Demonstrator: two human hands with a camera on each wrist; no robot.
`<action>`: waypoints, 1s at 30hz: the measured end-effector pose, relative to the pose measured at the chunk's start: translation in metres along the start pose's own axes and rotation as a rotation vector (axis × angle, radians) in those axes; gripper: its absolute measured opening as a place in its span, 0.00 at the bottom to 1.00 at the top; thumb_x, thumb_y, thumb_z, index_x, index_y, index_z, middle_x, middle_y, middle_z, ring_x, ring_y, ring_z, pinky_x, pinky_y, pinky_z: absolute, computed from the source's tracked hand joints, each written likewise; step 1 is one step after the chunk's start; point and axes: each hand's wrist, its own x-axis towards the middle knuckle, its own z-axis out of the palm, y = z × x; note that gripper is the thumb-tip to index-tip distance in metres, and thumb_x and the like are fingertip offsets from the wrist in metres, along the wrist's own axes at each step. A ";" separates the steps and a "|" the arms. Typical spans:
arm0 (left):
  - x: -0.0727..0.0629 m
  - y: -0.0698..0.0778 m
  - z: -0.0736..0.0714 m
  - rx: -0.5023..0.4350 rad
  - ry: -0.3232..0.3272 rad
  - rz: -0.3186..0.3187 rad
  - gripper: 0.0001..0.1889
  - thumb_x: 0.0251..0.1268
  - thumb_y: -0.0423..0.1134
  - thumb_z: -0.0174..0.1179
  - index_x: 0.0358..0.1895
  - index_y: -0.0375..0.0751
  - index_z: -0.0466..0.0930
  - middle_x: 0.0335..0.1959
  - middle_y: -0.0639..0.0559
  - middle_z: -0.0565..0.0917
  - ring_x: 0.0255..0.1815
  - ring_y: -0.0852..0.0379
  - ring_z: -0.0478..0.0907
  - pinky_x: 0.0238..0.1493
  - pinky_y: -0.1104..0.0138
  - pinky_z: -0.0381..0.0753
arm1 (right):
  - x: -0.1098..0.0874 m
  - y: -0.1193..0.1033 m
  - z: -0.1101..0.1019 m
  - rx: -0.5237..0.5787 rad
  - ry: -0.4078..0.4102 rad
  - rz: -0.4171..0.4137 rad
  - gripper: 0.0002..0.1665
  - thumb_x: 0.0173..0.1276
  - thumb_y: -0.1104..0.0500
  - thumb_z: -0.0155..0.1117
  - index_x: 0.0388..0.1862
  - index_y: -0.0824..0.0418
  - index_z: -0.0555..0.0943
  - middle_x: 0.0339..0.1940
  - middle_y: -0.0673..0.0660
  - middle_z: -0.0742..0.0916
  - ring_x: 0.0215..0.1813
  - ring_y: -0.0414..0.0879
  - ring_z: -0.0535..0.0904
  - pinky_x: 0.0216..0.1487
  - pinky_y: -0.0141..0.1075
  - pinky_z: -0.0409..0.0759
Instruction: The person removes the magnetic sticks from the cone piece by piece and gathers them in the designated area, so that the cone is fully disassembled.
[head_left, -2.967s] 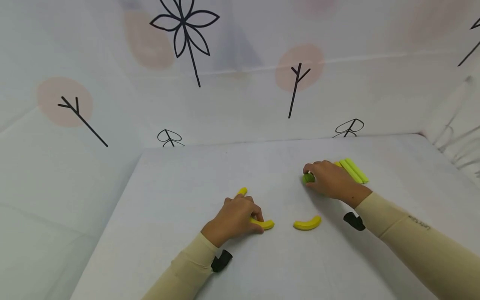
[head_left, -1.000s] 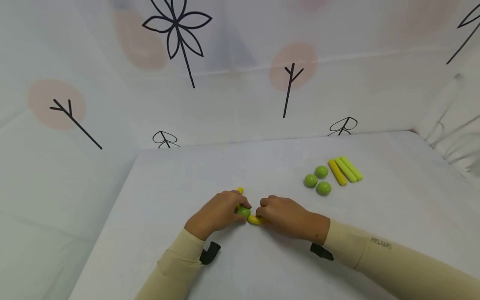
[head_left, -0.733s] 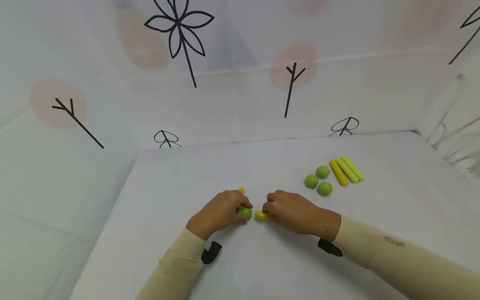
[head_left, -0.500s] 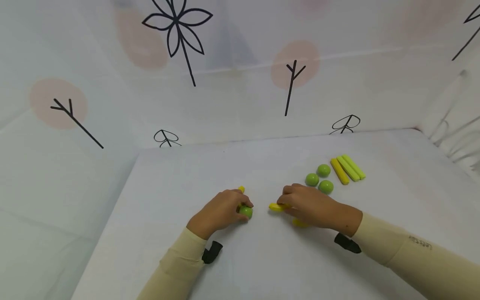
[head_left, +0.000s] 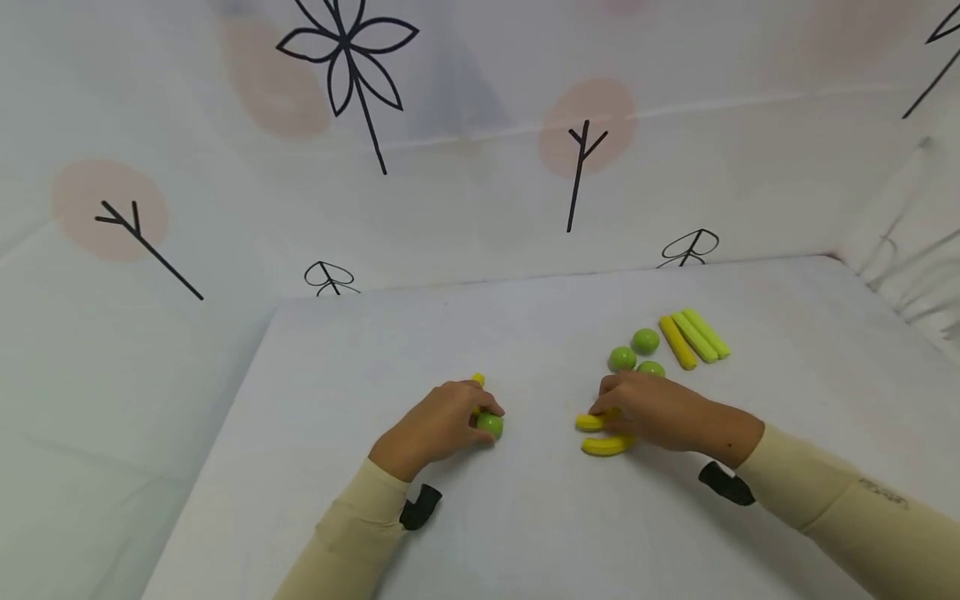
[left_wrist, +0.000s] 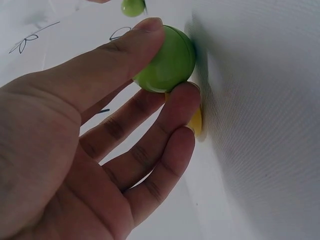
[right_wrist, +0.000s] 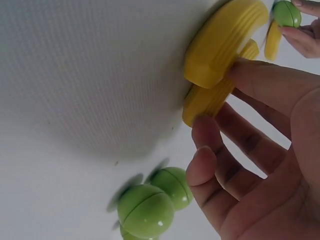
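My left hand (head_left: 442,421) pinches a glossy green ball (head_left: 490,426) between thumb and fingers, low on the white table. A yellow stick (head_left: 478,380) shows behind that hand, mostly hidden by it. On the right, my right hand (head_left: 667,412) pinches a yellow banana-shaped piece (head_left: 589,422), ridged along its side in the right wrist view. A second yellow banana-shaped piece (head_left: 606,447) lies close beside it on the near side, its right end under the hand. The two curves run roughly side by side.
Just beyond my right hand sit three green balls (head_left: 622,359), one partly covered by the hand. Farther right lie a yellow stick (head_left: 678,342) and two pale green sticks (head_left: 701,335), side by side. A white printed cloth (head_left: 465,208) rises behind the table.
My right hand left a green ball in the far group, took the banana-shaped piece from the left, and carried it right beside the other. My left hand let go of that piece and holds a ball.
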 end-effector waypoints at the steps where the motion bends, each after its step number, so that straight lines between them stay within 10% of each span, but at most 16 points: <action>1: 0.000 0.000 0.000 0.000 0.001 0.003 0.16 0.56 0.37 0.74 0.50 0.43 0.88 0.51 0.52 0.87 0.59 0.53 0.79 0.63 0.58 0.76 | 0.000 0.000 0.001 -0.003 -0.001 -0.006 0.14 0.58 0.63 0.76 0.44 0.56 0.90 0.37 0.44 0.85 0.40 0.38 0.79 0.42 0.32 0.83; 13: 0.000 -0.001 -0.001 0.008 0.000 -0.002 0.17 0.56 0.38 0.74 0.51 0.45 0.88 0.51 0.54 0.87 0.56 0.56 0.79 0.61 0.61 0.77 | 0.001 -0.003 -0.002 -0.003 0.016 0.006 0.16 0.59 0.62 0.76 0.48 0.57 0.89 0.40 0.48 0.85 0.41 0.40 0.80 0.41 0.31 0.82; 20: -0.003 -0.004 -0.005 0.018 -0.023 -0.015 0.28 0.52 0.43 0.77 0.59 0.49 0.83 0.50 0.57 0.84 0.34 0.65 0.78 0.41 0.72 0.78 | 0.016 -0.020 0.001 0.033 0.079 0.107 0.15 0.64 0.58 0.73 0.49 0.57 0.88 0.45 0.50 0.86 0.50 0.47 0.81 0.50 0.40 0.84; 30: -0.004 -0.016 -0.012 0.211 0.122 -0.090 0.27 0.58 0.41 0.73 0.63 0.54 0.80 0.56 0.50 0.79 0.39 0.57 0.80 0.42 0.64 0.83 | 0.058 -0.062 0.017 0.096 0.101 0.145 0.15 0.68 0.57 0.68 0.52 0.58 0.86 0.49 0.54 0.87 0.56 0.51 0.80 0.56 0.45 0.82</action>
